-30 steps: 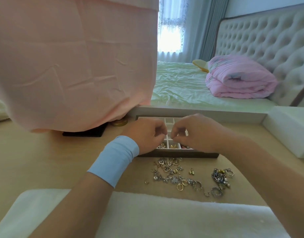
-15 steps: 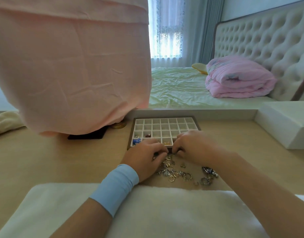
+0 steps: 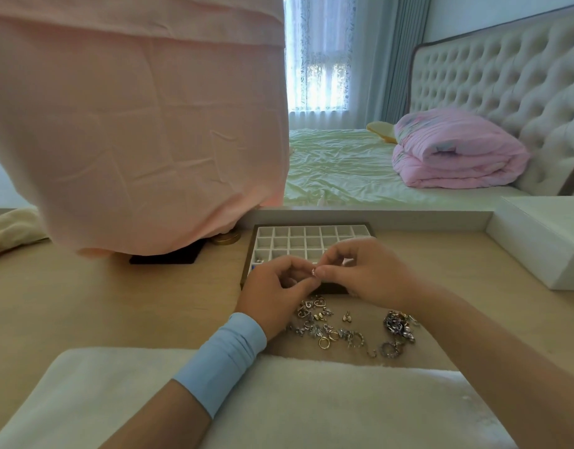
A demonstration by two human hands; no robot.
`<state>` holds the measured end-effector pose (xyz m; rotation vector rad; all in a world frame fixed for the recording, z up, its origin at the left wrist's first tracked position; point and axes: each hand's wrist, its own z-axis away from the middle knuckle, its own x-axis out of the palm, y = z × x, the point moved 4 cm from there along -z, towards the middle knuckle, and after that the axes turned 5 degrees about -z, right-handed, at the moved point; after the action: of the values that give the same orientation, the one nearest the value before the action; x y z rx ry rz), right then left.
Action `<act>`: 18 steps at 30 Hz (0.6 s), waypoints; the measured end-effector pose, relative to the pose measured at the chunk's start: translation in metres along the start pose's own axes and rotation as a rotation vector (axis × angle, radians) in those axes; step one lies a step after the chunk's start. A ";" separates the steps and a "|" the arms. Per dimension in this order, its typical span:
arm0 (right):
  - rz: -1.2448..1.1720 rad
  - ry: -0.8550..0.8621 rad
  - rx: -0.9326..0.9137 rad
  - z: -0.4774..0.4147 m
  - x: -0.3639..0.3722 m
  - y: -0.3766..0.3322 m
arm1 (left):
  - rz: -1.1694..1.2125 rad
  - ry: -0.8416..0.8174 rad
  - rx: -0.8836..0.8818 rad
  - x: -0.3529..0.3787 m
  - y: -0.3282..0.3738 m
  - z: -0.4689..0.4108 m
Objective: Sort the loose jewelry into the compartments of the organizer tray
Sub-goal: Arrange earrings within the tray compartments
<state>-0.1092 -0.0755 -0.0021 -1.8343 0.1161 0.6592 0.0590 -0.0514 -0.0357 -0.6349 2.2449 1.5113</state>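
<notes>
Both hands are pinching one tiny jewelry piece [image 3: 314, 271] between them: the left hand [image 3: 275, 286] and the right hand [image 3: 366, 275] are each clamping fingertips on it, holding it just above the near edge of the organizer tray [image 3: 298, 241]. What kind of piece it is, I cannot tell; it's too small. The danger now is that it's going to slip if either pinch loosens, bouncing into a wrong cell or dropping back among the loose jewelry [image 3: 327, 322] lying on the table [image 3: 117, 303] beneath the wrists. The tray's far rows are looking bare. A few small bits are sitting in the near-left compartments [image 3: 260, 260], and the hands are hiding the rest.
</notes>
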 end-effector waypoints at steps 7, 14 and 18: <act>0.014 0.072 0.002 -0.003 0.003 -0.004 | 0.042 -0.015 0.015 -0.011 0.004 -0.013; 0.538 0.024 -0.024 -0.043 0.011 -0.009 | -0.426 0.044 0.052 -0.036 -0.023 -0.048; 0.824 -0.102 -0.046 -0.074 0.025 -0.011 | -0.546 -0.009 0.091 -0.032 -0.042 -0.044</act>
<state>-0.0557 -0.1323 0.0111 -1.7594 0.8215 1.3230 0.1069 -0.1013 -0.0353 -1.0976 1.9001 1.1269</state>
